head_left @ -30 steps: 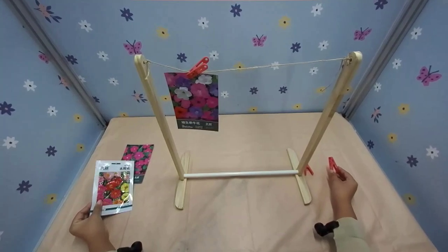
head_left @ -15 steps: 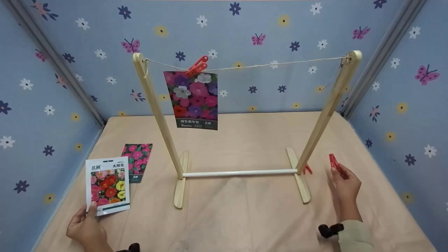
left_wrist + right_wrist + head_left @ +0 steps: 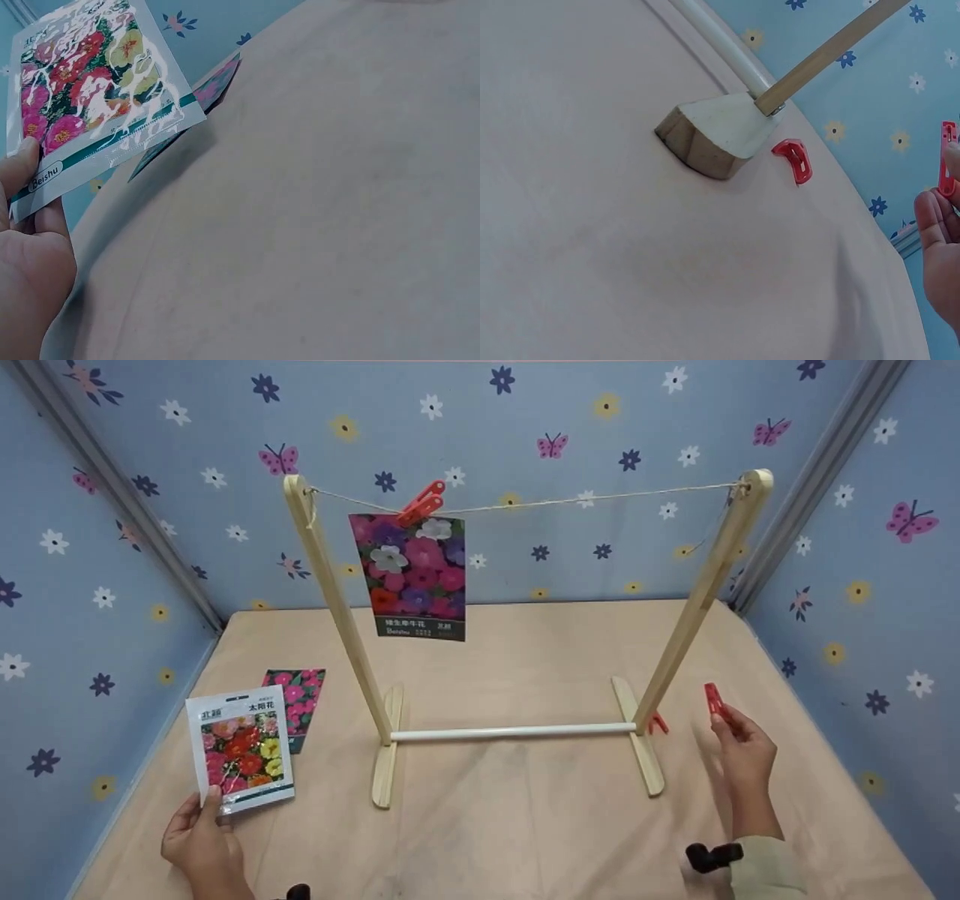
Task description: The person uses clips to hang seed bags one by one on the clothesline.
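Observation:
My left hand pinches the lower left corner of a white seed packet printed with red, pink and yellow flowers. In the left wrist view the packet is raised over the table, thumb on its front. Partly behind it, a second seed packet with pink flowers lies on the table. My right hand pinches a red clothespin between thumb and fingers, right of the stand. From the string hangs a third packet with pink and purple flowers, clipped by a red clothespin.
The wooden stand has a left post, a right post and a white crossbar low between them. Another red clothespin lies on the table by the right foot. Blue patterned walls enclose the table.
My left hand has lifted the white packet a little, shifting left and then back right, with the packet now more tilted. My right hand has moved slightly up and right with the clothespin.

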A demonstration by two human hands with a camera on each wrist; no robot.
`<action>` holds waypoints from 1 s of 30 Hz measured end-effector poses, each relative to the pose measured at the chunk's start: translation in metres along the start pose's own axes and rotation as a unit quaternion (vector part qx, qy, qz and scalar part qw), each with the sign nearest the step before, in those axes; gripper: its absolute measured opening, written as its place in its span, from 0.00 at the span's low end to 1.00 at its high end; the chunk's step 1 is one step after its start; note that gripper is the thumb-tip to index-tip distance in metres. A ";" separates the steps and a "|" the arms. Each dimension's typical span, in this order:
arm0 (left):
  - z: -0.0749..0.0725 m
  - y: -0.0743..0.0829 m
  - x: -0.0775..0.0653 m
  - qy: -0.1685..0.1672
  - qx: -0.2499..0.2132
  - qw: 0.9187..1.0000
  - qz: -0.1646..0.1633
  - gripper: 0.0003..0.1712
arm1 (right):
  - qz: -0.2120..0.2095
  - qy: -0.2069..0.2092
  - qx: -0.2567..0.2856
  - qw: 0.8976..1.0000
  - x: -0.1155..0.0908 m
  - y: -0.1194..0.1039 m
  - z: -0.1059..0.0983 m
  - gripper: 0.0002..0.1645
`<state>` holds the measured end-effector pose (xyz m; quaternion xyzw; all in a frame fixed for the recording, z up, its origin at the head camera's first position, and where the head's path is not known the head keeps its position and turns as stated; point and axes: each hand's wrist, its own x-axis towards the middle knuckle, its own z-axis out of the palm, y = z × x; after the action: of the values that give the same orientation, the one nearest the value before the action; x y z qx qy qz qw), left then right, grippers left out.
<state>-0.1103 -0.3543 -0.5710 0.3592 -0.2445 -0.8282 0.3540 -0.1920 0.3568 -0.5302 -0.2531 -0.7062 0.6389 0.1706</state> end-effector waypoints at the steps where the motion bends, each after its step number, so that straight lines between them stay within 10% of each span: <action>1: 0.002 -0.001 -0.001 -0.003 -0.006 1.000 -0.006 0.24 | 0.004 -0.001 0.009 1.000 -0.001 -0.002 0.000 0.32; 21: 0.035 -0.009 -0.041 -0.125 -0.110 0.984 -0.060 0.20 | -0.051 -0.011 0.120 0.991 -0.013 -0.024 0.002 0.26; 30: 0.052 -0.010 -0.057 -0.171 -0.128 0.975 -0.066 0.12 | -0.144 -0.049 0.213 0.965 -0.024 -0.038 0.003 0.21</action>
<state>-0.1268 -0.2971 -0.5207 0.1789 -0.1689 -0.9235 0.2942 -0.1794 0.3387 -0.4906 -0.0749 -0.5906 0.7545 0.2762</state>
